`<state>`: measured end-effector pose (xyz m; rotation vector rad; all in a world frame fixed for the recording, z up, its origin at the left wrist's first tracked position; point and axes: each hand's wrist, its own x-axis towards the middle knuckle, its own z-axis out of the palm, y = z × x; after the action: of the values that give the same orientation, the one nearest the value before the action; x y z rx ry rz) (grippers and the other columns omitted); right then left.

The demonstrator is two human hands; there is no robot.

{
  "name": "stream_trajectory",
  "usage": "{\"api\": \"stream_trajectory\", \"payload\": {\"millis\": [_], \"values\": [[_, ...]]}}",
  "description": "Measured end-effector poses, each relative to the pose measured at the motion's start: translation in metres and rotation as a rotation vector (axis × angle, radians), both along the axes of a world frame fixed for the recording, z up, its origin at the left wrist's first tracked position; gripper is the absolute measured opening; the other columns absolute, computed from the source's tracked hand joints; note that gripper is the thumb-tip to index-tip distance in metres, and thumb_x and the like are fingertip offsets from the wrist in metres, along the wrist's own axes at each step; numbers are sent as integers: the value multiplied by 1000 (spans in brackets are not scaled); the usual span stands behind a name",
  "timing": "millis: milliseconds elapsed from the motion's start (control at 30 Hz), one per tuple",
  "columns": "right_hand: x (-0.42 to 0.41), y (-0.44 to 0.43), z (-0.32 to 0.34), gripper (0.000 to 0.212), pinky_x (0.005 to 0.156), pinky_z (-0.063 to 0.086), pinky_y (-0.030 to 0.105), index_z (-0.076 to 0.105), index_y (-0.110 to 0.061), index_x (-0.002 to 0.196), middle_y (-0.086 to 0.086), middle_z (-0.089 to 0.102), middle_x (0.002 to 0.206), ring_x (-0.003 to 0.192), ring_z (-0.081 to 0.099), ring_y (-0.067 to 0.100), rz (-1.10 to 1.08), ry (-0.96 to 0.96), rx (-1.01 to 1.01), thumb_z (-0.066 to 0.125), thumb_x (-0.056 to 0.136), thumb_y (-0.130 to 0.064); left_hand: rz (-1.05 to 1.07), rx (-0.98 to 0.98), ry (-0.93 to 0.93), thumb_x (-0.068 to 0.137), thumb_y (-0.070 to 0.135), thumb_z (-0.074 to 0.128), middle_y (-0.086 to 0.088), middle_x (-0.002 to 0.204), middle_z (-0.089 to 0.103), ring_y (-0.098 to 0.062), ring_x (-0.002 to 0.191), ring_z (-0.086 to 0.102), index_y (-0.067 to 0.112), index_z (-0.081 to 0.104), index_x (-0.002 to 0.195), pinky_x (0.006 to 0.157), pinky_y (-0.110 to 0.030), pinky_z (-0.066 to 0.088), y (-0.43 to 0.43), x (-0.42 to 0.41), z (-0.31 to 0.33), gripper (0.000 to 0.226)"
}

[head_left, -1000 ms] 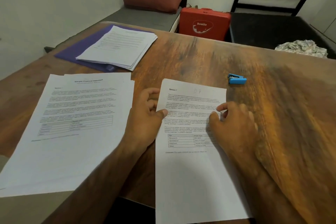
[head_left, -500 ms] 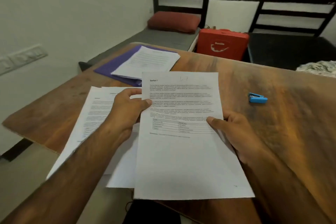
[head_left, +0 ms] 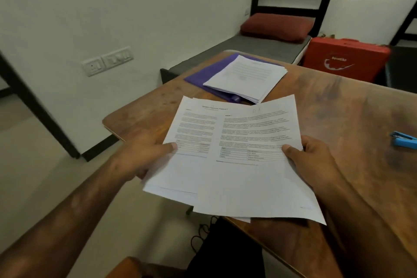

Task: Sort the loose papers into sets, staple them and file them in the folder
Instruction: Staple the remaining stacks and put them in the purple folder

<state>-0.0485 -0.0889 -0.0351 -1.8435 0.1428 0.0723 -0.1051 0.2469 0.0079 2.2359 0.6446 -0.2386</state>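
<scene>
Above the near left corner of the wooden counter (head_left: 338,106), a person is holding loose papers. Left hand (head_left: 140,153): grip pinching a small sheaf of printed sheets (head_left: 191,133) at its left edge, thumb on top. Right hand (head_left: 316,160): grip clamping a single page (head_left: 255,176) overlapping that sheaf. At the far left, a paper stack (head_left: 246,77) is lying on a purple folder (head_left: 203,74). At the right edge, a blue stapler (head_left: 404,140) is resting. Beyond, a red case (head_left: 345,58) is standing.
</scene>
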Motion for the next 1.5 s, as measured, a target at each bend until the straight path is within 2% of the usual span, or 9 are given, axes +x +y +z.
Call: {"api": "stream_trajectory", "payload": {"millis": [233,367,533,633,733,1100,1233,1333,1500], "values": [[-2,0,-6,16,78,64,41,74,-23,111,-6,79,101,84,78,20,-26,-1,-42,61,104,-17,164,-469,47,91,11,76,-11,92,80,-26,75,78,2,68,112,52,-32,60,-11,6,8,24],[-2,0,-6,16,79,64,42,72,-25,112,-8,79,101,85,77,21,-27,3,-54,61,104,-16,150,-598,44,96,-1,64,-15,101,79,-32,88,78,-2,65,115,66,-42,65,-9,7,4,18],[-1,1,-4,18,87,63,44,72,-26,107,-6,79,107,89,77,20,-18,-13,-76,60,104,-13,57,-364,-71,102,6,60,-10,103,78,-34,92,75,8,67,107,86,-51,61,-8,6,5,9],[-2,-4,-3,18,89,62,48,73,-21,117,-5,78,110,91,77,22,-37,-2,-95,60,105,-16,84,-286,-174,103,7,58,-10,106,75,-32,89,74,8,66,110,72,-43,63,7,7,9,11],[-4,-10,-2,19,89,62,48,71,-22,119,-7,78,110,92,77,22,-55,-3,-125,59,106,-18,149,-315,-221,103,1,56,-13,103,73,-29,75,70,9,65,111,40,-27,50,31,3,17,14],[-14,-24,3,21,78,59,38,69,-16,124,1,76,115,90,75,23,-109,-22,-152,59,106,-19,222,-498,-354,104,-4,49,-22,108,69,-20,54,54,4,64,109,28,-18,32,89,-5,34,18],[-17,-3,10,12,64,61,35,70,-13,114,6,79,103,82,78,27,-71,79,124,62,104,-14,102,-610,-263,103,-2,52,-18,109,75,-21,60,73,8,64,120,38,-26,51,45,-7,18,24],[-20,16,17,14,66,64,40,71,-8,113,10,80,104,86,79,31,1,112,289,64,102,-14,1,-616,-122,102,1,55,-14,109,77,-30,91,77,7,65,119,74,-43,64,2,-3,-3,20],[-18,32,14,33,88,61,50,74,-13,115,11,80,105,94,77,33,-18,185,424,52,108,-36,-199,-311,-103,103,17,61,2,103,77,-15,91,74,15,65,109,68,-26,57,-27,-2,-6,7]]}}
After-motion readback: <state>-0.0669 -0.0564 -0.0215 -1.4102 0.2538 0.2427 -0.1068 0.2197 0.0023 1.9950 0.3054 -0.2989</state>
